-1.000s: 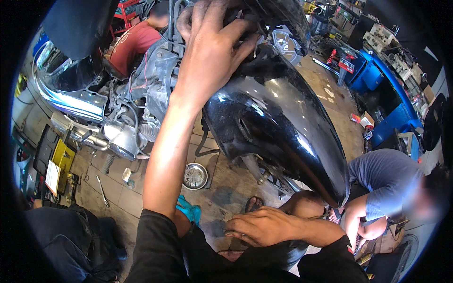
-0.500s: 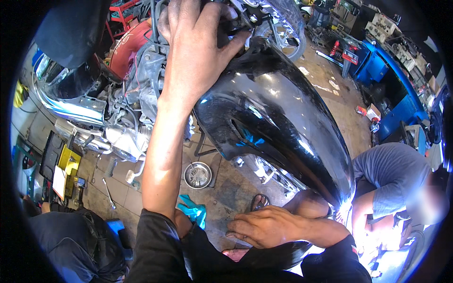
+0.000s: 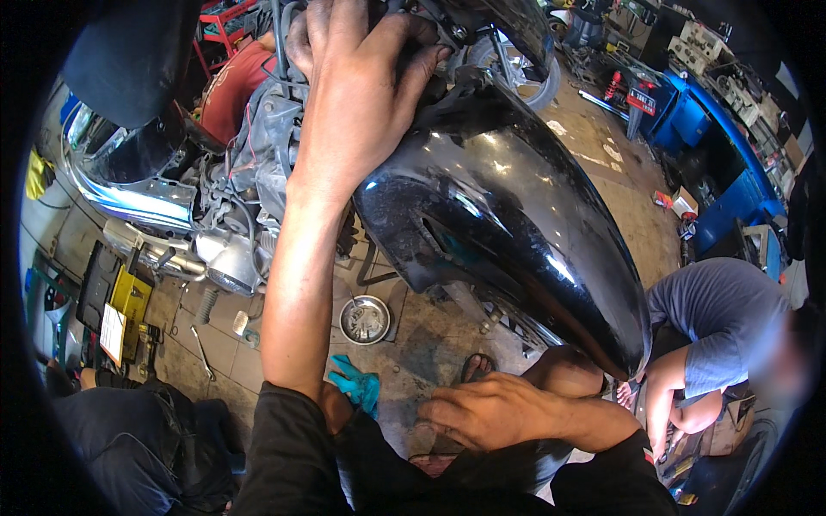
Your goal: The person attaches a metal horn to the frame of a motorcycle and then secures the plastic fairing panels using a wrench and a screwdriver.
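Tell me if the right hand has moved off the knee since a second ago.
No. The right hand stays resting on the knee, beside the rear tip of the black fender, as in the earlier pictures.
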Demonstrator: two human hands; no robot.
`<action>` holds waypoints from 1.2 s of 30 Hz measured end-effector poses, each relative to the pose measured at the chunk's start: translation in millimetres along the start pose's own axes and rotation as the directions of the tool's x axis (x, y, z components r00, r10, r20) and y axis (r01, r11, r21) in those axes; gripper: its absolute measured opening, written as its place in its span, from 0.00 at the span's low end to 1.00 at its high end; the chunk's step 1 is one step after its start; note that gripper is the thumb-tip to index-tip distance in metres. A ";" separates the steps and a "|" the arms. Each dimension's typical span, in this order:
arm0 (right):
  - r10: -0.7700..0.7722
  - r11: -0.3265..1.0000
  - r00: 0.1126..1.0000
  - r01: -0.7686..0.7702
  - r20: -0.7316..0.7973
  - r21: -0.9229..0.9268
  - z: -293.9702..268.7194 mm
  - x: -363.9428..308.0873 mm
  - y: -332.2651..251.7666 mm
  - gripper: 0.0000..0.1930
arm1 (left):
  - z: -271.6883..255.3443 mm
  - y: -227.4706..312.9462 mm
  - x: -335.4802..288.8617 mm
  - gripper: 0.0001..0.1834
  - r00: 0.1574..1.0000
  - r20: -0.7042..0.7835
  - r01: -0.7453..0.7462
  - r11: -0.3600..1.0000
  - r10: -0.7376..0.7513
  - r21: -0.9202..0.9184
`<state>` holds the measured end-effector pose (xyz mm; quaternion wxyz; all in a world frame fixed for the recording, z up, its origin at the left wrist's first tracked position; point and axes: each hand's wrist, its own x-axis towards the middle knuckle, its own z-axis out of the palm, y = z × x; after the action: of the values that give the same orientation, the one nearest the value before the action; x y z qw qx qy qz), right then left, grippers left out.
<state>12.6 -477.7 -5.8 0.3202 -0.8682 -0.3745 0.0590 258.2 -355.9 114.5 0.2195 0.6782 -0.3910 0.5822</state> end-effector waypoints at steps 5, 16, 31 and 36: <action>0.021 1.000 1.000 -0.021 0.005 -0.002 -3.5 3.7 -3.0 0.14 | -0.6 1.5 -0.4 0.11 1.000 0.013 0.011 0.999 -0.011 0.033; -0.017 0.996 0.993 0.006 -0.113 -0.094 0.9 3.5 0.7 0.15 | 0.6 6.6 1.2 0.13 0.996 0.004 0.084 0.996 -0.084 -0.029; -0.012 1.000 0.989 0.013 -0.150 0.010 4.0 5.9 2.1 0.14 | 1.6 0.0 0.0 0.10 0.999 0.005 0.033 0.999 -0.033 0.010; 0.207 0.950 0.976 -0.217 0.068 0.224 9.0 9.5 7.3 0.12 | -0.4 1.2 2.2 0.10 0.999 0.015 0.043 0.999 -0.043 -0.022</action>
<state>20.8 -470.3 -16.0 0.4022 -0.8589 -0.2768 0.1548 257.1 -356.9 116.5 0.2365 0.6883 -0.3843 0.5679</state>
